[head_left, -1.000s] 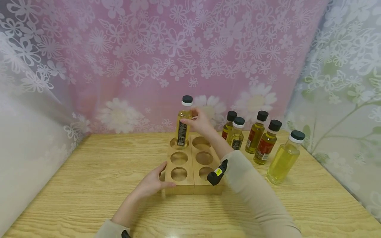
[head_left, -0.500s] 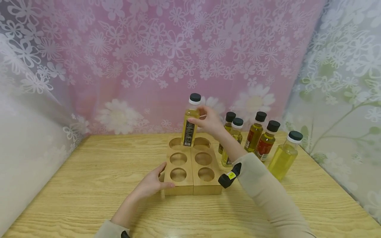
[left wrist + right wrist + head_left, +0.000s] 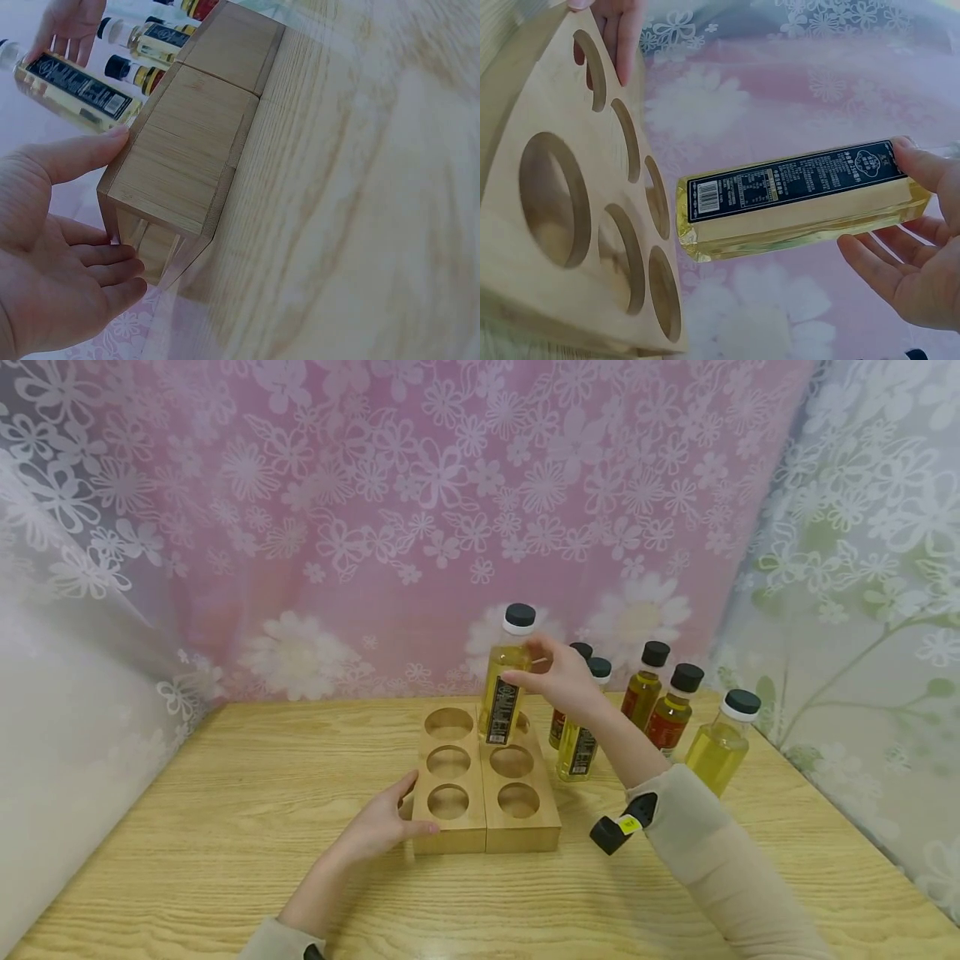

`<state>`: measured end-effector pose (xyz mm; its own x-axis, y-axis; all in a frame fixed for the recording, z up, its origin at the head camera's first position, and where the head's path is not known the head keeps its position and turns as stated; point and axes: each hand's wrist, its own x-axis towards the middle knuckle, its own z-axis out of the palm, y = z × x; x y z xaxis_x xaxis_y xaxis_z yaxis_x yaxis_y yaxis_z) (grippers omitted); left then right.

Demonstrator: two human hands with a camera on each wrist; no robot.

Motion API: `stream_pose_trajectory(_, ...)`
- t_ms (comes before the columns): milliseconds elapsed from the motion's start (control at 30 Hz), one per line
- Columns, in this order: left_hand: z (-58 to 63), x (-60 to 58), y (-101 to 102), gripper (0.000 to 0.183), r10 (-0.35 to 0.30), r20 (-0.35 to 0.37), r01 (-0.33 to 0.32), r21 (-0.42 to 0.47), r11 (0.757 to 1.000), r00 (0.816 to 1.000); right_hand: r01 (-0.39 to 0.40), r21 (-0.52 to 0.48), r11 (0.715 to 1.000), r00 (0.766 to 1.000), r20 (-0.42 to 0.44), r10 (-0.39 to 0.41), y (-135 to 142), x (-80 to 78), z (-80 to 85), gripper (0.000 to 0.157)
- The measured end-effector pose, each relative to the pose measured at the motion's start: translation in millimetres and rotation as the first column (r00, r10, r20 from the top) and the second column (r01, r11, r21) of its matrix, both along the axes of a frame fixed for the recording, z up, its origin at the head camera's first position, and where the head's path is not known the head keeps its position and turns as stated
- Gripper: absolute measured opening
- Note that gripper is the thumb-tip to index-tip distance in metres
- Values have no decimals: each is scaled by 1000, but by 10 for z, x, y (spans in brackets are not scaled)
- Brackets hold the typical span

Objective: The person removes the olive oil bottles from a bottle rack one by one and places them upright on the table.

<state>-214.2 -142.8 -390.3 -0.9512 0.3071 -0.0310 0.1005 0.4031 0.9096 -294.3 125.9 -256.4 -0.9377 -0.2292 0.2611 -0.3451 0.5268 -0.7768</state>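
Note:
My right hand [image 3: 573,681] pinches a square clear bottle [image 3: 502,710] of yellow oil, with a black label and dark cap. In the head view it appears over the rear right hole of a wooden bottle rack [image 3: 450,841]. The right wrist view shows the bottle's base [image 3: 690,241] apart from the rack [image 3: 525,225]. The rack consists of two blocks side by side, each with three round holes. My left hand [image 3: 378,818] rests at its front left corner. In the left wrist view the thumb touches the edge and the relaxed fingers lie at the side.
Right of the rack stands another black-labelled oil bottle [image 3: 576,750], partly behind my right arm. Several more stand near it, including a red-labelled bottle [image 3: 667,722] and a clear bottle [image 3: 716,756] farthest right. A pink floral curtain [image 3: 375,527] hangs behind the wooden table [image 3: 262,777].
My right hand has carried the bottle rightward, from over the rear left hole to over the rear right one. The left hand has stayed at the rack's corner.

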Motion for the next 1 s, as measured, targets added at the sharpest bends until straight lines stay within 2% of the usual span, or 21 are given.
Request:
stream_pose_trajectory(133, -5, -5, -6, 99, 4, 8, -4, 1, 1000, 1000, 13, 26, 1000, 1000, -6, -13, 128, 81, 9, 62)
stream_pose_trajectory(400, -4, 2, 2, 99, 4, 2, -4, 1, 1000, 1000, -2, 3, 1000, 1000, -24, 2, 414, 239, -1, 58)
stream_pose_trajectory(767, -22, -7, -4, 99, 5, 8, -5, 12, 1000, 1000, 75, 77, 994, 997, -1, -75, 753, 464, 16, 62)
stream_pose_trajectory(1000, -29, -12, -8, 99, 3, 5, -3, 5, 1000, 1000, 92, 110, 990, 996, -3, -92, 906, 557, -74, 60)
